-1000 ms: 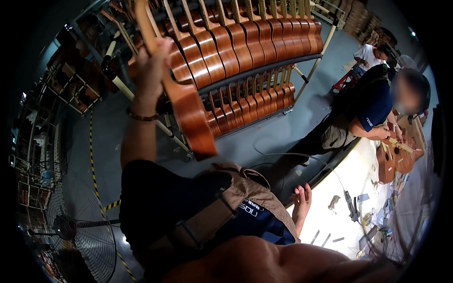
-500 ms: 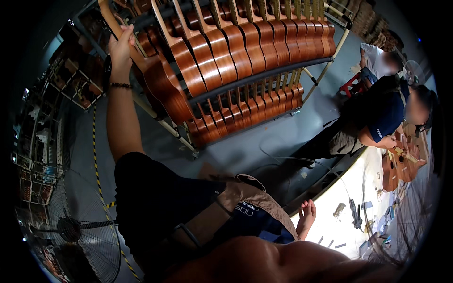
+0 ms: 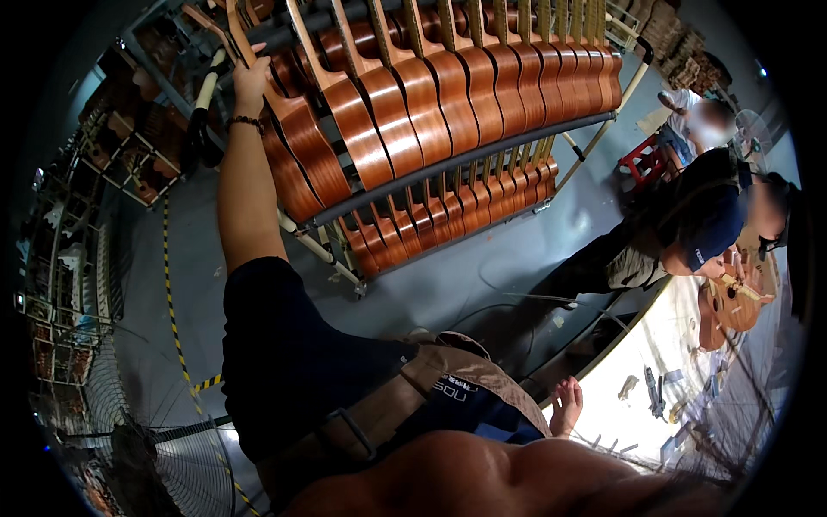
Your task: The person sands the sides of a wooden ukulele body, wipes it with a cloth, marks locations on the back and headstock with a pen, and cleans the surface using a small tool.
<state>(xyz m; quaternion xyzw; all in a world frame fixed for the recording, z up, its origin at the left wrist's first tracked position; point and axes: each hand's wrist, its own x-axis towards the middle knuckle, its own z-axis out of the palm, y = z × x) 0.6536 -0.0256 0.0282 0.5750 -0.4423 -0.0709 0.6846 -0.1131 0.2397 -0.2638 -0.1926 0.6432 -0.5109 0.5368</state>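
My left arm reaches up to the left end of a rack. There my left hand (image 3: 251,84) is closed around the neck of a brown wooden guitar (image 3: 312,142), whose body stands in the upper row beside the others. Another guitar body (image 3: 284,178) is close against it on the outer side. Down by the edge of the white worktable (image 3: 594,379), my right hand (image 3: 566,407) is open with its fingers loosely curled and nothing in it.
The rack's lower row (image 3: 448,211) holds several more guitars. At right a co-worker (image 3: 702,215) handles a guitar (image 3: 732,302) on the worktable; another person (image 3: 702,121) is behind. A black tool (image 3: 655,396) lies on the table. A fan (image 3: 129,448) stands at lower left.
My left hand and the guitar it grips have moved right, in toward the rack's row. The right hand stays by the table edge. The whole view has shifted slightly.
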